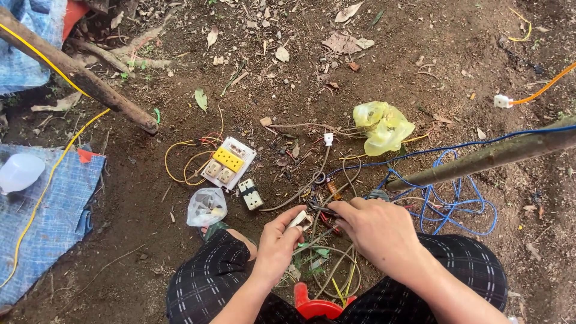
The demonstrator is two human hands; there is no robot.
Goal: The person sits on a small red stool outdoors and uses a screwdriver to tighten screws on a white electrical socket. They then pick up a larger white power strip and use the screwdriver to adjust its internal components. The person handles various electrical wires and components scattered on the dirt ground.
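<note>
Wiring looks mid-job to me: left hand (277,240) fingers pinch white plug (300,220) over the dirt betw. knees, right hand (375,231) pinches pliers (321,209) at its wire; socket board (228,163) lies apart, unconnected.

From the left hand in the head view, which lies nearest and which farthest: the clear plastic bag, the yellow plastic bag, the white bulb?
From the left hand:
1. Clear plastic bag, just to its left.
2. Yellow plastic bag, up and to the right.
3. White bulb, on the blue cloth at the far left.
</note>
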